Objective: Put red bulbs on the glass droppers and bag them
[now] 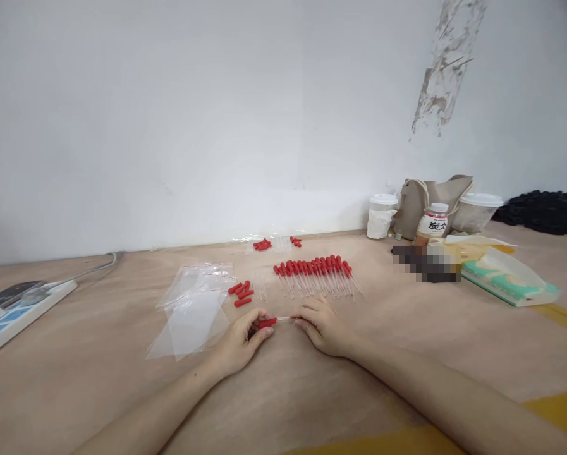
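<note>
My left hand [245, 338] pinches a red rubber dropper bulb [267, 323] just above the table. A thin clear glass tube [283, 319] runs from the bulb's open end to my right hand [325, 327], whose fingertips are closed on its other end. Beyond my left hand lie several loose red bulbs [243, 303], with a few bare glass tubes [260, 287] beside them. Behind my right hand, droppers with red bulbs [314, 268] lie in a row, tubes toward me.
Clear plastic bags [193, 322] lie at left, near a power strip [31, 319]. More bulbs [263, 244] lie by the wall. At right stand a paper cup [382, 218], a bottle [433, 224], a bag [411, 199] and a green tissue pack [506, 281].
</note>
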Motion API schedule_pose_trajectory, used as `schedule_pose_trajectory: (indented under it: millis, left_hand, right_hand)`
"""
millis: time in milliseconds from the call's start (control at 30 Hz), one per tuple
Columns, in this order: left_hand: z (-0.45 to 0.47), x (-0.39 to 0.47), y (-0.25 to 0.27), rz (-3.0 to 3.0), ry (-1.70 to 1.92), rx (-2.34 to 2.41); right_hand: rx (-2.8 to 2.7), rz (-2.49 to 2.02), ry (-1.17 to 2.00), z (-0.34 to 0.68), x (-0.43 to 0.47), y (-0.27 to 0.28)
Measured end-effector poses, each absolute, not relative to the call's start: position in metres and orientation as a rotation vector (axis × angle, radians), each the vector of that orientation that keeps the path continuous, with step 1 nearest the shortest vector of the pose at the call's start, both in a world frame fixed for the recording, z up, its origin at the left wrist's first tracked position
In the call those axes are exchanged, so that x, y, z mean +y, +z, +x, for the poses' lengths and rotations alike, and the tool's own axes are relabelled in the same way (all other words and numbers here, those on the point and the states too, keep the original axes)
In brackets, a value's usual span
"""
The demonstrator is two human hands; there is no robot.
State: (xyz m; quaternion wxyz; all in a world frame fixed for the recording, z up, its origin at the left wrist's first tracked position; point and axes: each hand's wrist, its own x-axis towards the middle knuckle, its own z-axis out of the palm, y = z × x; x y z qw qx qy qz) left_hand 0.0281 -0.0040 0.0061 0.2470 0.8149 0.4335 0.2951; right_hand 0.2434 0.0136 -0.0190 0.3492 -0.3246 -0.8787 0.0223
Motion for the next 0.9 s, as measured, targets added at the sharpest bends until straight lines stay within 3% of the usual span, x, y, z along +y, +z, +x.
schedule_pose_trajectory:
  millis: [500, 900]
  left_hand:
    - [0.0292, -0.0025, 0.0038, 2.313, 0.724, 1.076]
    - [0.0303, -0.0064, 0.0079, 2.470, 0.628, 1.129]
  right_hand:
    - [-2.332, -0.795, 0.153, 0.2458, 0.0228, -0.0175]
    - [-2.389, -0.806, -0.181, 0.2402, 0.0158, -0.0202]
